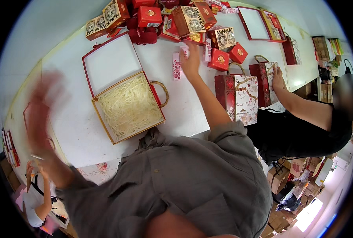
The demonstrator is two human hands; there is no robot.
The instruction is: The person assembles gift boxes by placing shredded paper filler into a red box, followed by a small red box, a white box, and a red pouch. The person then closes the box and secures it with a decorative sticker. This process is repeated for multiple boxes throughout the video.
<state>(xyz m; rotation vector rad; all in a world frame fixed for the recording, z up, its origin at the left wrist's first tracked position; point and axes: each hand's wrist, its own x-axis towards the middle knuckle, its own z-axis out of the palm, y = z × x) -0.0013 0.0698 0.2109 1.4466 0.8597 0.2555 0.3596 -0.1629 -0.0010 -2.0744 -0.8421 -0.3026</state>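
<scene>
An open gift box with a bamboo-like handle lies before me, its lid folded back and pale shredded filler in its tray. My left hand is blurred, raised left of the box; its fingers cannot be made out. Up at the small floral cartons, my right hand has its fingers around or against a pink-and-white carton; the blur hides whether it grips it. Another floral carton lies just left of that hand, and a third is to its right.
Several red boxes, printed cartons and dark red pouches are heaped at the far side. A closed handled gift box stands at right. A co-worker's hand touches another box. Another person is at lower left.
</scene>
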